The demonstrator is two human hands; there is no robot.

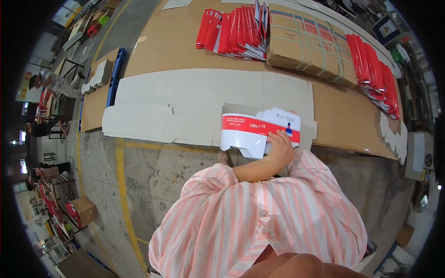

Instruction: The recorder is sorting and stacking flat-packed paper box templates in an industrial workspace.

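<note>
A red and white printed carton (241, 136) with cut-out edges is held up in front of my body, over the near edge of the table. My left hand (279, 147) reaches across to the right and presses its fingers on the carton's front face near its right end. Behind the carton's upper right edge, a small part of my right hand (292, 112) shows, gripping it from the back; the rest is hidden. White card flaps stand up along the carton's top. Under it lie large, pale grey card sheets (194, 99).
Red and white flat cartons (234, 32) lie fanned on the brown table (157, 51), beside a strapped cardboard bundle (308, 46). More red cartons (373, 76) lie at far right. A blue-edged pallet (116, 78) stands left. Several people work farther left, past yellow floor lines (121, 185).
</note>
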